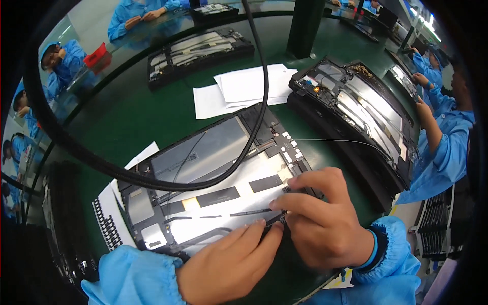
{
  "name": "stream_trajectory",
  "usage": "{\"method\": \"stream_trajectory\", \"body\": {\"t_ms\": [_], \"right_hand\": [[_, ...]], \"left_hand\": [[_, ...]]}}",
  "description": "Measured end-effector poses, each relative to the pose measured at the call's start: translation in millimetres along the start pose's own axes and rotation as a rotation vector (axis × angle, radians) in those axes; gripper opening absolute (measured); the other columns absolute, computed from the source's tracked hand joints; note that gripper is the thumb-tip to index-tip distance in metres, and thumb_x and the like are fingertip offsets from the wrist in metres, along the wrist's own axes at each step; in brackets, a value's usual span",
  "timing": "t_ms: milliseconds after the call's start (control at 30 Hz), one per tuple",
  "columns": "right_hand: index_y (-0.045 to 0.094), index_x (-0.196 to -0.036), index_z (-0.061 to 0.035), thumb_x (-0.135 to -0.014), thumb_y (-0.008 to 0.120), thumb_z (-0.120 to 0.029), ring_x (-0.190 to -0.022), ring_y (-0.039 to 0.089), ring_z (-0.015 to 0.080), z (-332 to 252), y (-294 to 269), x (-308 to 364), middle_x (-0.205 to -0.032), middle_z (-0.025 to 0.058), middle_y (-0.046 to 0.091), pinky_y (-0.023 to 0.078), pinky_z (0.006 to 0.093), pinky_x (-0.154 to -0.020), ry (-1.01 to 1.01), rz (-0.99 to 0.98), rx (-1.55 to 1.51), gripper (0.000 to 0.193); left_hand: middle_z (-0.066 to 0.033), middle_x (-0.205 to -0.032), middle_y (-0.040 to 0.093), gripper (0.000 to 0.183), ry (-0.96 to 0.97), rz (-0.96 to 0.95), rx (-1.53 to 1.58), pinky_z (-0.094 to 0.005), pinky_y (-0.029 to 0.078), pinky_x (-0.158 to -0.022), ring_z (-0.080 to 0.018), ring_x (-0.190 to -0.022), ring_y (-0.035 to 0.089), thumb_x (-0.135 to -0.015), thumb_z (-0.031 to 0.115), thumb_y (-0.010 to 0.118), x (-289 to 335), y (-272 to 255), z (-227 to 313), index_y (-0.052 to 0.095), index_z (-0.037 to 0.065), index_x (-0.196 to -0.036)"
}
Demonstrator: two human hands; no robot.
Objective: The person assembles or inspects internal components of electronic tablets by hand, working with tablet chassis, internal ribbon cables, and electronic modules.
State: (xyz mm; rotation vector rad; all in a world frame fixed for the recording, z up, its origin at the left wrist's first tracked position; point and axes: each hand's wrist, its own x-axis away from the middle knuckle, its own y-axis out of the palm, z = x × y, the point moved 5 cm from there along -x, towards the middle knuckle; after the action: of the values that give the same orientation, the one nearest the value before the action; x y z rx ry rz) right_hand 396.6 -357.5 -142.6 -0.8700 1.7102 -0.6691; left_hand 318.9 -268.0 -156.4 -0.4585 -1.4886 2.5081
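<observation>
An opened tablet lies slantwise on the green table, its flat grey battery and silver inner plate exposed. Black flat strips and thin cables run across the plate. My left hand rests on the near edge with fingers stretched out, the tips touching a black strip by the corner. Over the tablet's right end, my right hand is closed, thumb and fingers drawn together beside small white connectors. Whatever lies between those fingertips is too small to make out.
A thick black cable loops across the view. At right, another opened tablet lies on a black stack; one more lies farther back. White papers sit behind, a sheet of black stickers left. People in blue work around the table.
</observation>
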Motion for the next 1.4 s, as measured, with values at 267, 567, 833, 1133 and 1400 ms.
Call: {"method": "stream_trajectory", "body": {"t_ms": [267, 567, 833, 1133, 1400], "right_hand": [[0.057, -0.079, -0.0013, -0.058, 0.066, -0.004, -0.089, 0.050, 0.0308, -1, -24, 40, -0.098, 0.0128, 0.054, 0.041, 0.0381, -0.077, 0.358, 0.205, -0.047, 0.023], [0.045, -0.104, 0.0142, -0.068, 0.061, -0.015, -0.097, 0.046, 0.0359, -80, 40, 39, -0.103, 0.0252, 0.051, 0.035, 0.0421, -0.085, 0.405, 0.098, -0.087, 0.048], [0.021, -0.126, 0.0123, -0.075, 0.059, -0.012, -0.118, 0.032, 0.0390, -91, 70, 44, -0.127, 0.0282, 0.029, 0.025, 0.0380, -0.099, 0.568, 0.261, -0.339, 0.068], [0.012, -0.132, 0.0056, -0.076, 0.051, 0.001, -0.121, 0.029, 0.0267, -94, 23, -10, -0.135, 0.0200, 0.020, 0.025, 0.0367, -0.098, 0.233, 0.747, -0.987, 0.069], [0.039, -0.113, 0.0076, -0.080, 0.050, -0.004, -0.090, 0.050, 0.0146, -80, 30, -88, -0.096, 0.0093, 0.053, 0.040, 0.0267, -0.079, 0.408, 0.581, -1.742, 0.037]], "left_hand": [[-0.0190, -0.108, 0.050, 0.042, 0.090, 0.031, -0.018, -0.0382, 0.042, -0.085, -0.0341, -0.099, 0.050, -0.067, -0.004, 0.053, 12, -36, -20, 0.051, 0.001, -0.108], [-0.0212, -0.103, 0.052, 0.043, -0.322, 0.079, -0.097, -0.0347, 0.041, -0.080, -0.0323, -0.096, 0.050, -0.076, 0.030, 0.058, -17, -61, -133, 0.053, -0.002, -0.103], [-0.0203, -0.086, 0.061, 0.059, -0.500, -0.107, 0.087, -0.0335, 0.044, -0.074, -0.0292, -0.082, 0.058, -0.070, 0.045, 0.060, -40, -73, -137, 0.056, -0.002, -0.105], [-0.0145, -0.077, 0.060, 0.063, -0.668, 0.096, 0.081, -0.0328, 0.044, -0.066, -0.0231, -0.074, 0.057, -0.074, 0.061, 0.049, 8, -156, -95, 0.062, -0.001, -0.081], [-0.0042, -0.069, 0.052, 0.049, -0.788, 0.718, 0.356, -0.0244, 0.035, -0.057, -0.0093, -0.063, 0.041, -0.084, 0.046, 0.048, 103, -199, -72, 0.060, -0.001, -0.082]]}}
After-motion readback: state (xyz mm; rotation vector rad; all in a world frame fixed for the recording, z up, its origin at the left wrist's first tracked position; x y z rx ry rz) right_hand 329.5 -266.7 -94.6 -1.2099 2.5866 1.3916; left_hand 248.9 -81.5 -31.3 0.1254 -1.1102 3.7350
